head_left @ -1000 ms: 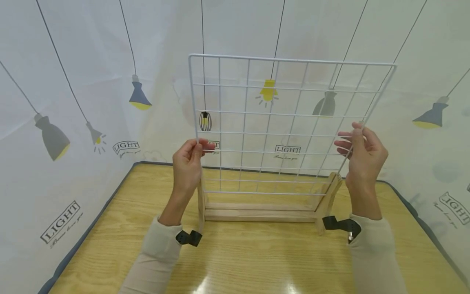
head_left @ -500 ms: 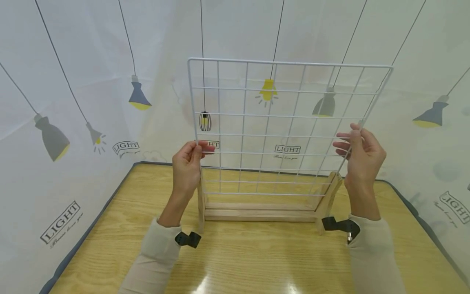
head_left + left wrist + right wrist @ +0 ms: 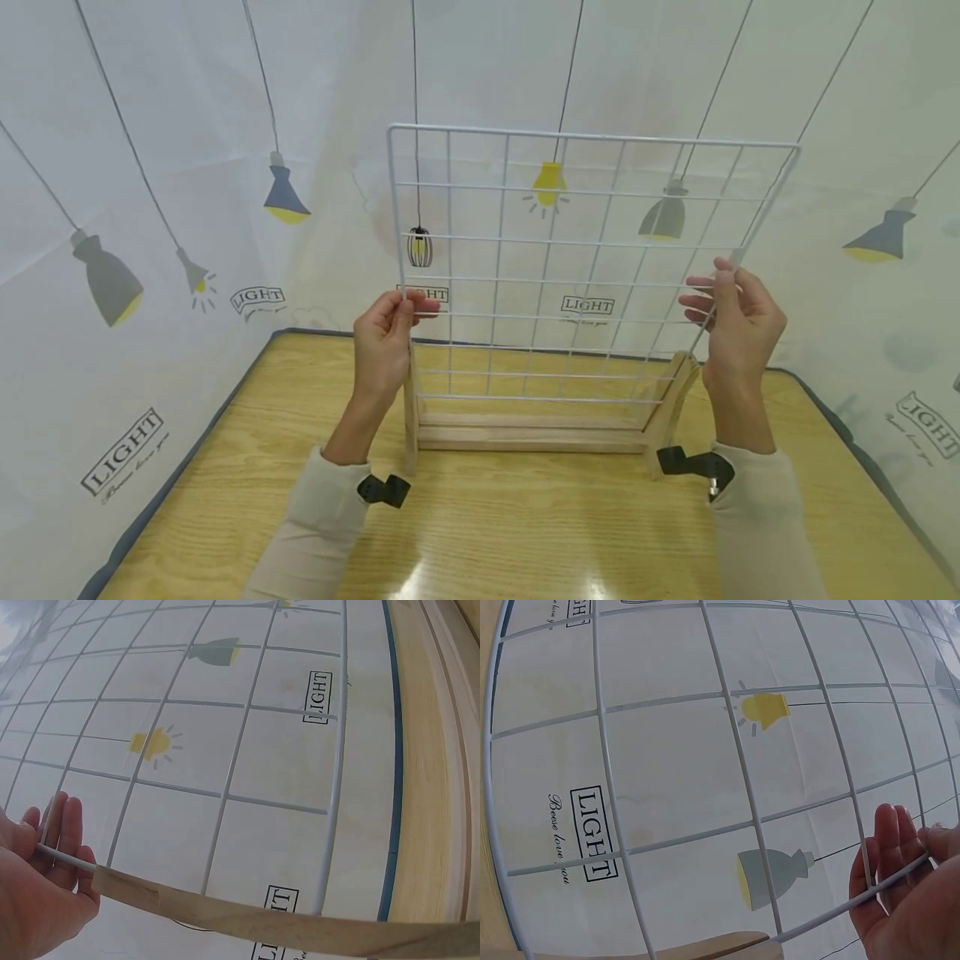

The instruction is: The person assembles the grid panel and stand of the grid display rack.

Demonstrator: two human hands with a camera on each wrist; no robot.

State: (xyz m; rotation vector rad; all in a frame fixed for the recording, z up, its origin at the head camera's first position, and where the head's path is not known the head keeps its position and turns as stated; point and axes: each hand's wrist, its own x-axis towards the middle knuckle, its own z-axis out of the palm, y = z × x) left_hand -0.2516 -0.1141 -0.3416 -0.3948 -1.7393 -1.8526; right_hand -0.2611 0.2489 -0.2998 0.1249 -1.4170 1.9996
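A white wire grid panel (image 3: 592, 197) stands between the two side pieces of a wooden stand (image 3: 531, 439), its lower edge above the stand's crossbar. My left hand (image 3: 382, 337) pinches the panel's left edge wire between thumb and fingers, just over the left side piece. On the opposite edge my right hand (image 3: 738, 321) grips the wire, with its fingers behind the grid. The left wrist view shows the left hand (image 3: 49, 881) at the wire beside the wooden side piece (image 3: 247, 919). In the right wrist view, the right hand (image 3: 907, 885) holds the edge wire near a wooden end (image 3: 727, 946).
The stand rests on a wood-grain table (image 3: 495, 533) with a dark blue edge. White sheets (image 3: 330, 75) printed with hanging lamps and "LIGHT" labels surround it on the back and sides. Dark straps (image 3: 384, 490) sit at both wrists.
The panel's top edge has come down a little in the head view. Both hands stay on the side wires, and the right hand has shifted slightly down and left. The stand has not moved.
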